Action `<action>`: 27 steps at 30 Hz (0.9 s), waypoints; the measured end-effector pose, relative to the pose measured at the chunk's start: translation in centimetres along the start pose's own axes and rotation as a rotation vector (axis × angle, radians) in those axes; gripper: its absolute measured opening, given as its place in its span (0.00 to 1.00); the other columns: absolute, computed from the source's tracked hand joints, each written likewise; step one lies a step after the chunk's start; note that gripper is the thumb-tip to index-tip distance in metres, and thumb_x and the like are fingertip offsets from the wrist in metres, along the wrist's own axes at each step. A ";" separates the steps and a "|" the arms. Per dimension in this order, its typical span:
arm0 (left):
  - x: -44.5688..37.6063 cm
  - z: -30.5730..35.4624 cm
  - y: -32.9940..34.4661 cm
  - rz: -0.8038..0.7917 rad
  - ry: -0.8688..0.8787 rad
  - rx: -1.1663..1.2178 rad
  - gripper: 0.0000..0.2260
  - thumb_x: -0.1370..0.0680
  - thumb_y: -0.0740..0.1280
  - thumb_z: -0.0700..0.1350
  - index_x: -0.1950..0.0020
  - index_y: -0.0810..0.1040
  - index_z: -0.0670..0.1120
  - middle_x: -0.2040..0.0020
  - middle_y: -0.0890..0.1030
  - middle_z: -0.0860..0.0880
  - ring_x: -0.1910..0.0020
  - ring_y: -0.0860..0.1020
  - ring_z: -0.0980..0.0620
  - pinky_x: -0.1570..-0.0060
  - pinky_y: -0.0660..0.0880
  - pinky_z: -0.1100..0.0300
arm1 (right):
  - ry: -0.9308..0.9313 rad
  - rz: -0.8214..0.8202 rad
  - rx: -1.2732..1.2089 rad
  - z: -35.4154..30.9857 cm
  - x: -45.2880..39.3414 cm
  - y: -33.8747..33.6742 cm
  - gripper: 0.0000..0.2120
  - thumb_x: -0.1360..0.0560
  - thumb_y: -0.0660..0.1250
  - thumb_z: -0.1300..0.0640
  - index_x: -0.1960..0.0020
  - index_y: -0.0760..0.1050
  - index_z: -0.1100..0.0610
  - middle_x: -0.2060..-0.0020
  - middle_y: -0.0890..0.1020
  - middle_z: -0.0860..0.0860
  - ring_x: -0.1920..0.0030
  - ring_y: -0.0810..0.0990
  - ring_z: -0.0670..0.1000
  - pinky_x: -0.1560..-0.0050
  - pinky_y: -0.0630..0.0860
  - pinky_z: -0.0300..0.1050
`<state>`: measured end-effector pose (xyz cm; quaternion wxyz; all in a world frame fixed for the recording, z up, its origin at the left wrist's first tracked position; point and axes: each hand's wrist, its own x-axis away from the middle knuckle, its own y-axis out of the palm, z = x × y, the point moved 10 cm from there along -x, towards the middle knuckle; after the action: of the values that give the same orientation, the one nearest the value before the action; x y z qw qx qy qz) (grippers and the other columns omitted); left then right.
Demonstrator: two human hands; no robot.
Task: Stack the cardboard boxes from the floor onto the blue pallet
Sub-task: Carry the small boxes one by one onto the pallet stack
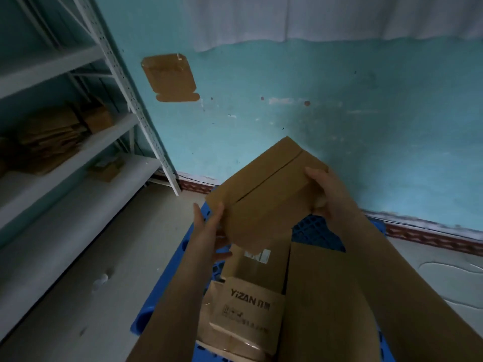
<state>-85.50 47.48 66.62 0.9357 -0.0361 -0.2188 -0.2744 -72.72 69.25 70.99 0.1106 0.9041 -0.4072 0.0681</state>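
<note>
A plain brown cardboard box [264,194] is held tilted in the air above the blue pallet [318,232]. My left hand [209,231] supports its lower left corner, fingers spread along the side and underneath. My right hand [326,194] grips its right end, thumb on top. On the pallet below lie a printed "YIZAN" box [243,309], another box with a white label [257,265] behind it, and a large plain box [324,304] to the right.
A white metal shelf rack [109,142] with flattened cardboard stands at the left. The turquoise wall [339,113] is close behind the pallet, with a cardboard piece [170,77] stuck on it. Grey floor [104,270] lies between rack and pallet.
</note>
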 end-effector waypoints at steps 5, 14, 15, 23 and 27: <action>-4.8 -2.2 0.6 -0.044 -0.043 -0.059 0.30 0.28 0.67 0.57 0.28 0.58 0.61 0.46 0.79 0.48 0.56 0.83 0.48 0.58 0.80 0.51 | 0.013 0.013 0.049 1.4 -4.6 -0.1 0.14 0.29 0.69 0.46 0.46 0.69 0.45 0.44 0.75 0.48 0.45 0.77 0.51 0.47 0.76 0.56; -18.2 -16.9 4.3 -0.025 -0.247 -0.106 0.14 0.28 0.71 0.50 0.50 0.68 0.49 0.57 0.81 0.45 0.71 0.83 0.50 0.70 0.78 0.58 | 0.087 0.143 -0.002 17.2 -17.1 -1.9 0.24 0.32 0.73 0.52 0.44 0.63 0.42 0.47 0.74 0.48 0.50 0.77 0.50 0.59 0.76 0.45; -20.1 -19.3 4.7 -0.031 -0.276 -0.121 0.14 0.29 0.71 0.50 0.51 0.67 0.48 0.57 0.80 0.45 0.75 0.81 0.53 0.75 0.76 0.61 | 0.107 0.150 0.009 20.2 -18.6 -2.4 0.25 0.32 0.73 0.52 0.43 0.63 0.41 0.48 0.74 0.47 0.51 0.76 0.49 0.60 0.75 0.44; -30.5 -39.6 4.3 -0.086 -0.308 -0.395 0.16 0.28 0.69 0.56 0.47 0.71 0.49 0.50 0.78 0.56 0.52 0.78 0.55 0.59 0.74 0.62 | 0.383 0.116 0.231 43.6 -26.6 -5.7 0.37 0.33 0.71 0.42 0.29 0.56 0.43 0.42 0.75 0.50 0.48 0.77 0.52 0.59 0.79 0.49; -32.6 -45.3 2.8 -0.148 -0.135 -1.155 0.16 0.25 0.61 0.60 0.44 0.72 0.51 0.48 0.77 0.54 0.45 0.74 0.52 0.49 0.72 0.58 | 0.741 0.114 0.456 54.7 -26.2 -7.1 0.37 0.26 0.67 0.46 0.25 0.52 0.52 0.31 0.67 0.56 0.33 0.67 0.59 0.40 0.72 0.58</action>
<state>-90.90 57.55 11.94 0.7267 -0.5424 -0.0946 -0.4108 -82.78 78.74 11.56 0.0427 0.7960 -0.3637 0.4819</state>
